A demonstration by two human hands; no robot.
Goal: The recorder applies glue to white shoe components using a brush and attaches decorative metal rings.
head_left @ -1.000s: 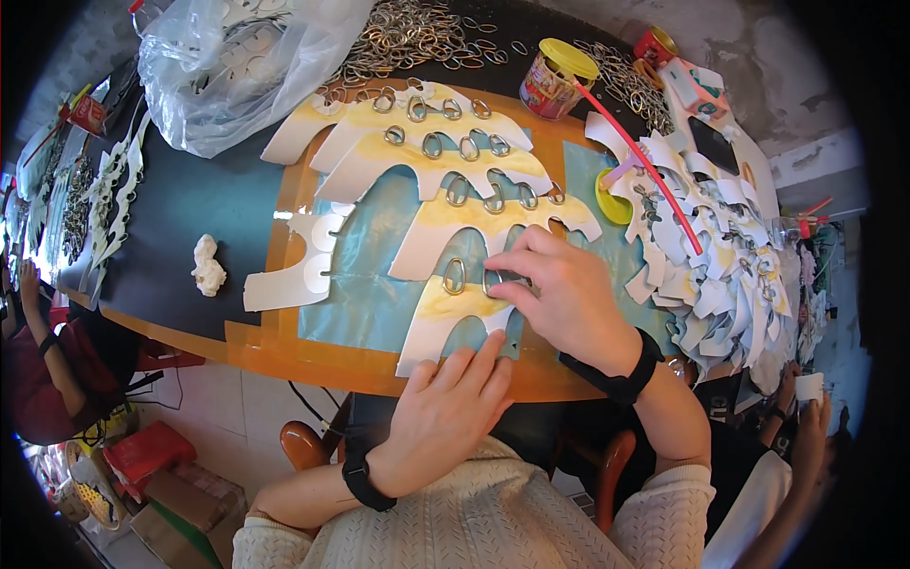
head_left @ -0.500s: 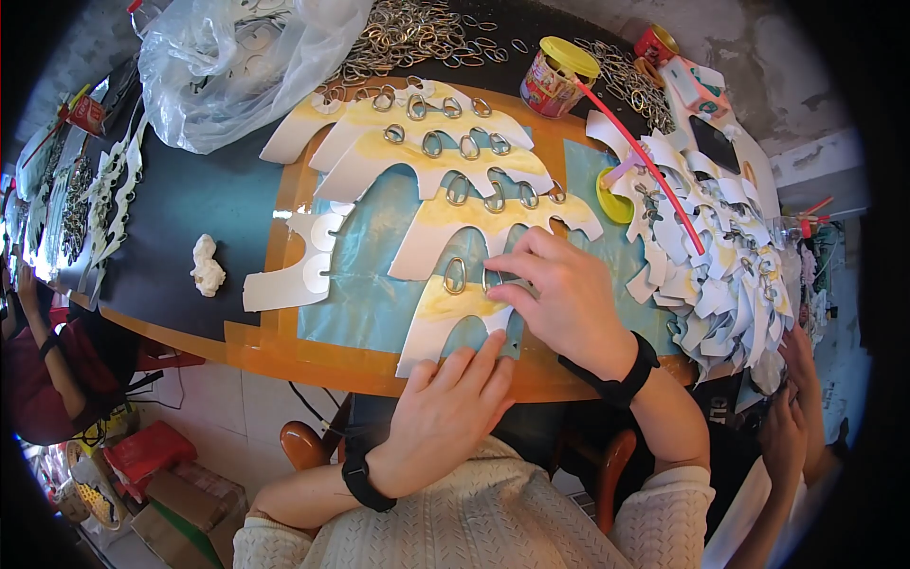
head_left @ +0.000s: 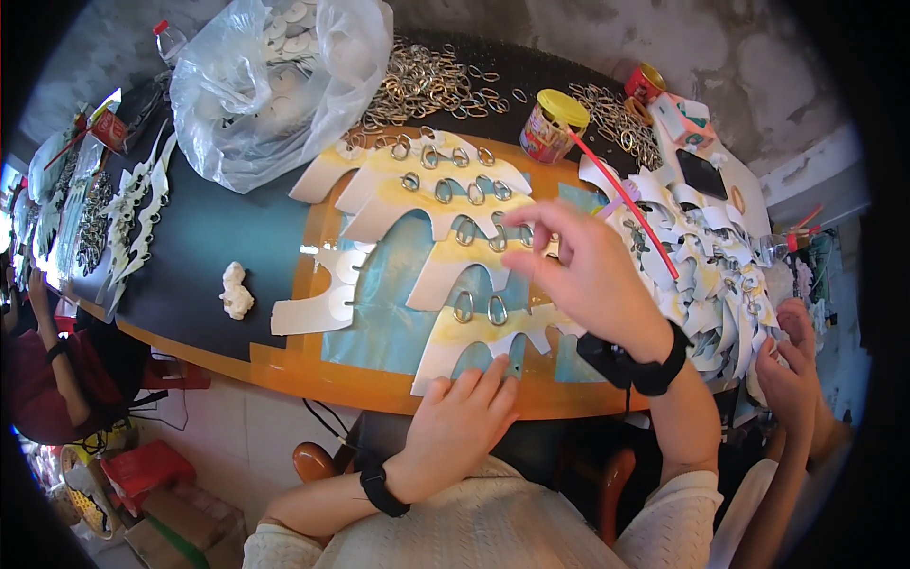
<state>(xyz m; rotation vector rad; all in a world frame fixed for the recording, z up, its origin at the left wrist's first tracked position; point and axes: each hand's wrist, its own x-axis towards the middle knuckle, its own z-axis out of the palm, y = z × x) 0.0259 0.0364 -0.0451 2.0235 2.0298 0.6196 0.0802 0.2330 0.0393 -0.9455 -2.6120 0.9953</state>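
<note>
Nearest me lies a curved white strip with a yellowish smear (head_left: 441, 341), scalloped along its lower edge. Two oval metal rings (head_left: 497, 309) stand on it. My left hand (head_left: 463, 417) rests at the strip's near edge, fingers extended. Over the strip behind it hovers my right hand (head_left: 602, 275), thumb and index apart beside that strip's upright metal rings (head_left: 464, 231). I see nothing between these fingers; the hand hides the right part of both strips. Farther back, more smeared white strips (head_left: 393, 194) carry similar rings in rows.
A bare white piece (head_left: 308, 316) and a white lump (head_left: 236, 291) lie left. At the back are a plastic bag of white discs (head_left: 275, 104), piled rings (head_left: 427, 81) and a yellow-lidded tub (head_left: 552, 128). Heaped strips (head_left: 706, 284) lie right, near another person's hands (head_left: 791, 356).
My right hand has lifted from the ring on the nearest strip and moved farther back over the strip behind. My left hand stays at the near edge. The whole view has shifted slightly.
</note>
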